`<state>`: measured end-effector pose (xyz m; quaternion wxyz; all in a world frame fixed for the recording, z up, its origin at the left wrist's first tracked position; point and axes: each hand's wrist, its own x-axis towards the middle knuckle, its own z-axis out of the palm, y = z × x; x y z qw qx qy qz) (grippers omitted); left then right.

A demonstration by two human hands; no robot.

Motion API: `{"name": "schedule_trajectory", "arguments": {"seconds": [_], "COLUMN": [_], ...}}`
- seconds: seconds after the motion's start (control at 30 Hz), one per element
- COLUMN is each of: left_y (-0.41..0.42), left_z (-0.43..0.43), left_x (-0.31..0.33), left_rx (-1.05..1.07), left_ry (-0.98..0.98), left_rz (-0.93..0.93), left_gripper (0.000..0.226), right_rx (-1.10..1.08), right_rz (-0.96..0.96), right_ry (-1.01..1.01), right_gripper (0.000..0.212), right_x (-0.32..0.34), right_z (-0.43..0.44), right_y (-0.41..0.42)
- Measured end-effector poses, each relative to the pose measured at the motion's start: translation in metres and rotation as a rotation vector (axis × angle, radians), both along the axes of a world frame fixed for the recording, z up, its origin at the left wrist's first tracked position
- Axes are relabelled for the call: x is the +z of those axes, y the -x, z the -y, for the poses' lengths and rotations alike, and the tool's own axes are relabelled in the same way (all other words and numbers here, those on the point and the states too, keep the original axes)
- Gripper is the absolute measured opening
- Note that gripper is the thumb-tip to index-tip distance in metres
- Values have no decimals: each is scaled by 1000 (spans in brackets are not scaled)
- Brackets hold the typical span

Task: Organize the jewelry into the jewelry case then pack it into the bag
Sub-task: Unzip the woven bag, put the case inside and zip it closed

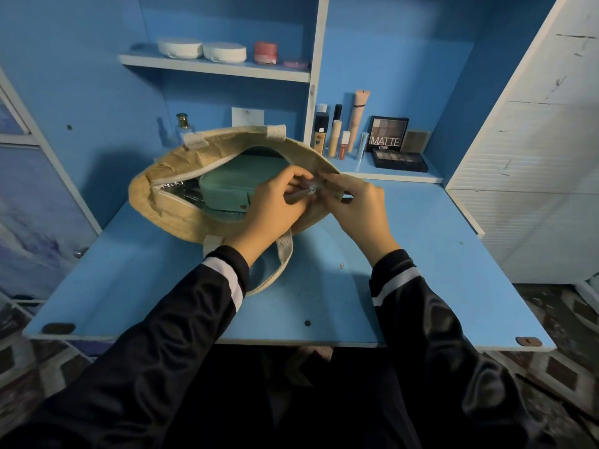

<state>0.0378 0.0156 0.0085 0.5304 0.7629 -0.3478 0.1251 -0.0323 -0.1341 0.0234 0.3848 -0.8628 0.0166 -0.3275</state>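
Nearest the lens, a dark left sleeve (181,319) and a dark right sleeve (421,319), each banded white at the cuff, stretched forward over the blue bench (437,286). At their ends, left hand (275,205) and right hand (353,205) close together at the right side of the tan woven bag (168,209). Fingers of both curled and pinching at the zipper (311,190) along the bag's mouth (no telling whose fingertips on the metal pull itself).

Bag resting on the bench, mouth gaping open, silver lining (181,189) showing inside at its left. Inside the bag, the teal jewelry case (233,186), closed and lying flat on the lining, right end just beside the left hand, small snap tab on the near side.

Nearer than the bag, one pale webbing handle (275,270) looped flat on the bench, partly hidden under the left wrist.

Behind the bag to the left, a small perfume bottle (183,126). Behind the bag to the right, a row of upright makeup tubes (356,118) and an eyeshadow palette (389,134) marked MATTE, propped up. Above the bag, on a shelf (146,59), two white round containers (180,48) and a pink jar (265,52).
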Motion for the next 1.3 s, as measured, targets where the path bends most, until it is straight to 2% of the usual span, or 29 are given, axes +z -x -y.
{"name": "schedule_trajectory", "arguments": {"seconds": [0.17, 0.4, 0.7, 1.13, 1.3], "left_y": [2, 1, -2, 6, 8], "left_z": [1, -5, -6, -13, -17], "left_x": [1, 0, -2, 14, 14], "left_rx": [-17, 5, 21, -105, -125], "left_ry": [29, -8, -7, 141, 136], "left_rz": [-59, 21, -5, -269, -289], "left_gripper": [26, 24, 23, 21, 20], "right_rx": [8, 6, 10, 70, 46], "right_rz": [3, 17, 25, 33, 123], "right_ry": [36, 66, 57, 99, 128], "right_gripper": [35, 35, 33, 33, 22], "right_x": [1, 3, 3, -2, -5], "right_z": [0, 0, 1, 3, -2], "right_y": [1, -1, -2, -6, -8]}}
